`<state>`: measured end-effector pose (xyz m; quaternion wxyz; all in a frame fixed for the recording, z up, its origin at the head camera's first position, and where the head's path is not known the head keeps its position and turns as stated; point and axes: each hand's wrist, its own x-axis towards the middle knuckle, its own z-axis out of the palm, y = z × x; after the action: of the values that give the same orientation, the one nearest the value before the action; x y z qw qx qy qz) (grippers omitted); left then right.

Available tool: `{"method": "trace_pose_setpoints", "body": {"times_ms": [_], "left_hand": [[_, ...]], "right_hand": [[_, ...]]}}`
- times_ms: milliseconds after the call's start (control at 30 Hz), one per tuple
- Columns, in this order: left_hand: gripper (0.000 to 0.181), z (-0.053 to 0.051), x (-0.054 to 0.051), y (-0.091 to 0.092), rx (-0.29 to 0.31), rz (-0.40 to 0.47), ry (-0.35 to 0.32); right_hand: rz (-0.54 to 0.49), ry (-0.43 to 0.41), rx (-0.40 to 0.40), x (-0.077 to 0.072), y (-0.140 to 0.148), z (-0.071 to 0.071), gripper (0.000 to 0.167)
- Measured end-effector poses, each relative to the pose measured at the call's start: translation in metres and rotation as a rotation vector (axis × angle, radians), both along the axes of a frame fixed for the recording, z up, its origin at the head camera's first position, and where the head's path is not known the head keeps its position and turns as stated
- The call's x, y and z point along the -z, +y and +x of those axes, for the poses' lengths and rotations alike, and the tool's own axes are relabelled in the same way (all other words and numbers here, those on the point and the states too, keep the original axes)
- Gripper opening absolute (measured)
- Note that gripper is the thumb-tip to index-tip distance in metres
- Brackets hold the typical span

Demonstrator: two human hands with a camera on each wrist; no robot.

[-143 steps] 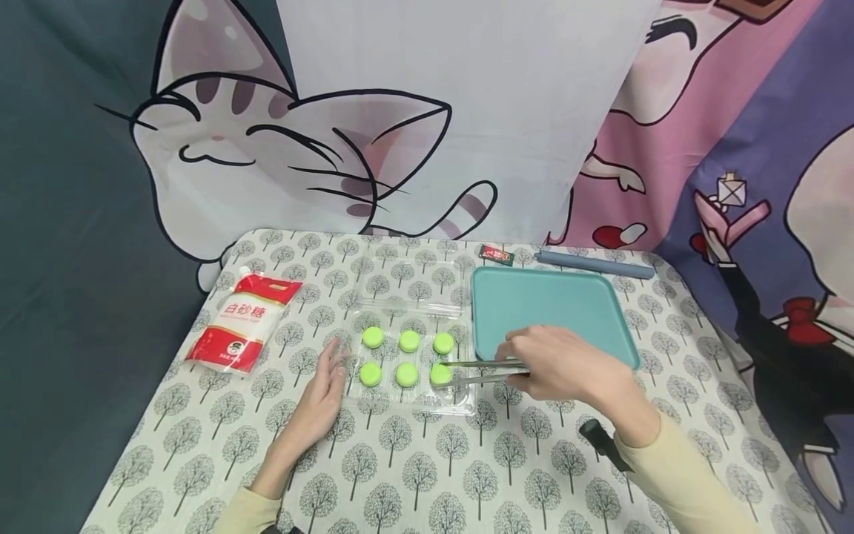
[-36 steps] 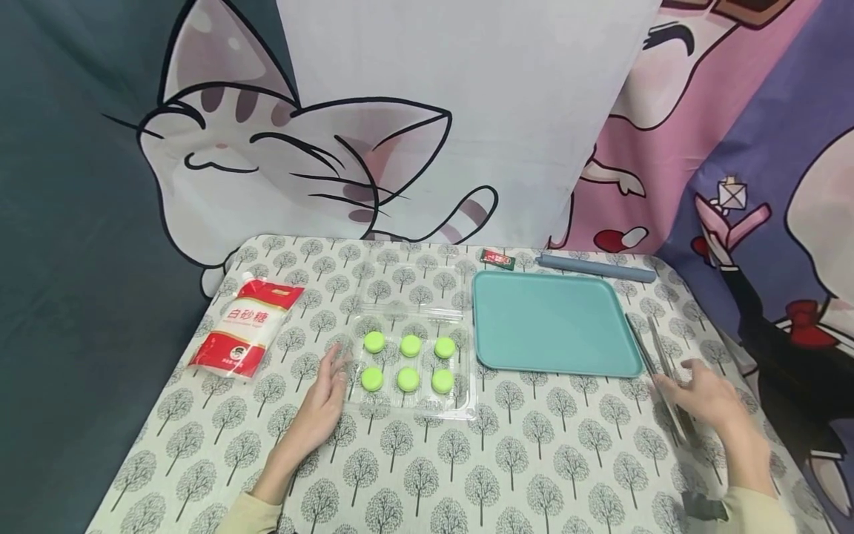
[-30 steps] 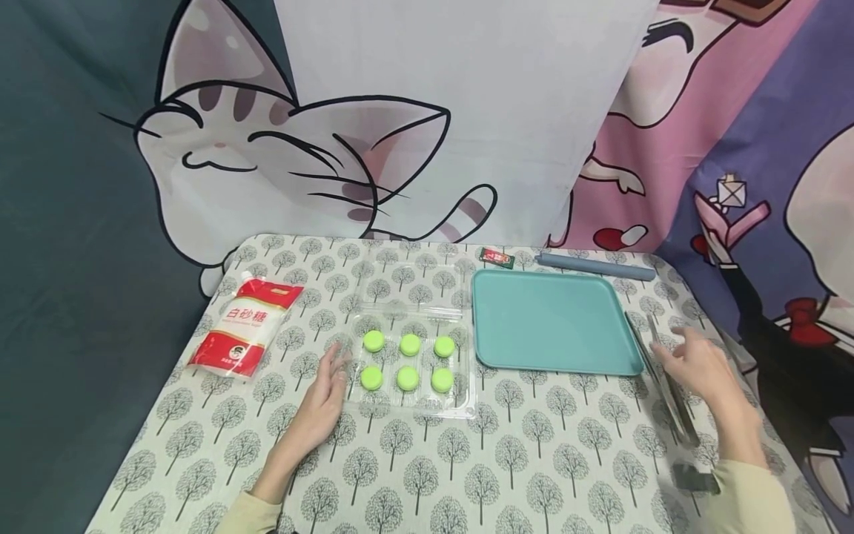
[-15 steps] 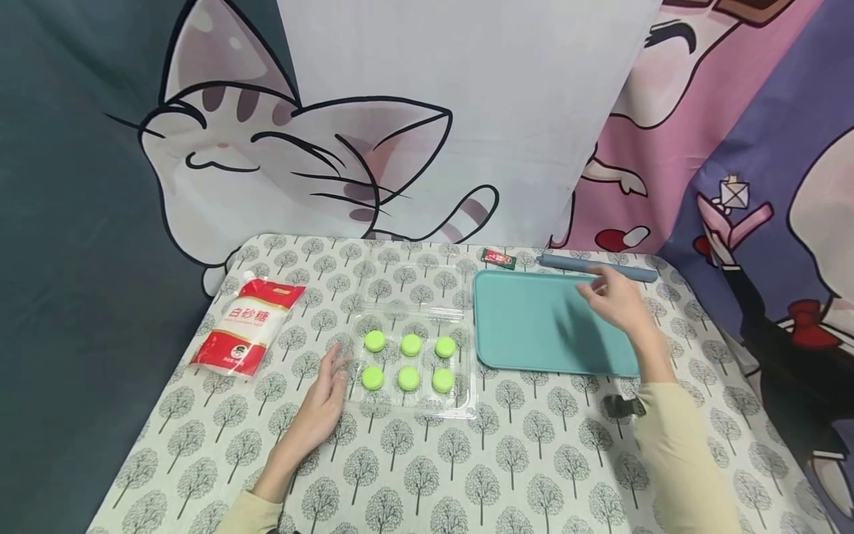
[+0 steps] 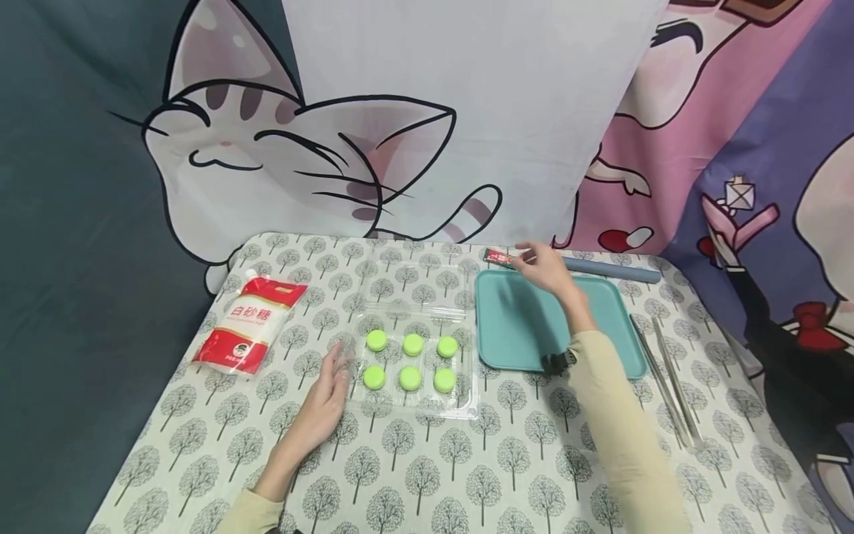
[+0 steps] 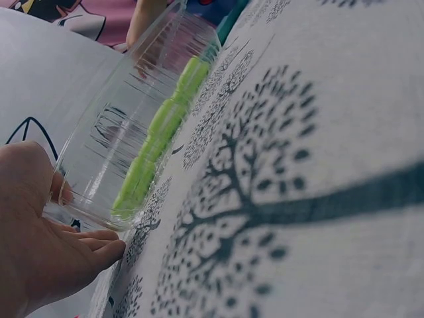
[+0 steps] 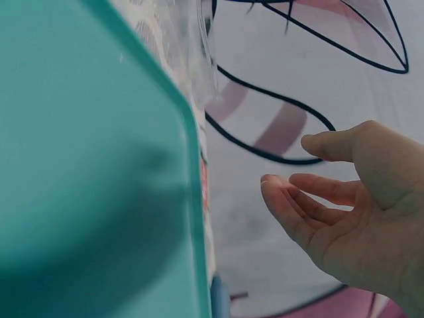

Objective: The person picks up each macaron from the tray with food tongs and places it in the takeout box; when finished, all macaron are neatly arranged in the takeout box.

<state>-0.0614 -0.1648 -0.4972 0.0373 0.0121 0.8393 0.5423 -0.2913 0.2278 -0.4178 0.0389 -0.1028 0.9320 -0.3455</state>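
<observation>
My left hand (image 5: 325, 393) holds the left edge of a clear plastic clamshell box (image 5: 467, 404), its lid (image 5: 414, 285) folded back flat. In the left wrist view, my left fingertips (image 6: 106, 248) sit against the box's outer wall. Several light green macarons (image 5: 410, 378) lie in two rows inside it. Beyond the teal tray (image 5: 490, 326), my right hand (image 5: 543, 268) hovers by a small red and green packet (image 5: 497, 257), partly covering it in the head view. A gap shows between thumb and fingers in the right wrist view, with nothing held.
Metal tongs (image 5: 670, 386) lie right of the tray. A grey-blue rod (image 5: 614, 269) lies along the back edge. To the left is a red and white sugar bag (image 5: 250, 324). A tree-print cloth (image 5: 400, 475) covers the table, with cartoon curtains (image 5: 520, 111) behind.
My right hand has let go of the tongs on the right side, then moved left across the tray to the packet. The left hand stays at the box.
</observation>
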Motion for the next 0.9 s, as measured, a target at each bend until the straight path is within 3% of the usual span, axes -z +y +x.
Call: {"method": "trace_pose_setpoints", "body": {"times_ms": [300, 500, 667, 733, 900], "left_hand": [[0.058, 0.0, -0.001, 0.0, 0.008, 0.009, 0.012], [0.058, 0.0, -0.002, 0.002, 0.011, 0.013, 0.005], [0.059, 0.0, -0.001, 0.003, 0.005, -0.001, -0.001], [0.059, 0.0, 0.0, 0.002, 0.001, -0.004, -0.001], [0.059, 0.0, 0.0, 0.001, 0.0, -0.001, -0.001]], "right_hand": [[-0.059, -0.095, -0.051, 0.017, -0.045, -0.027, 0.054], [-0.063, -0.154, -0.052, 0.032, -0.062, -0.035, 0.055], [-0.086, -0.156, -0.024, 0.034, -0.07, -0.035, 0.052], [-0.135, -0.126, -0.005, 0.032, -0.072, -0.035, 0.05], [-0.369, -0.048, 0.04, 0.019, -0.074, -0.032, 0.047]]}}
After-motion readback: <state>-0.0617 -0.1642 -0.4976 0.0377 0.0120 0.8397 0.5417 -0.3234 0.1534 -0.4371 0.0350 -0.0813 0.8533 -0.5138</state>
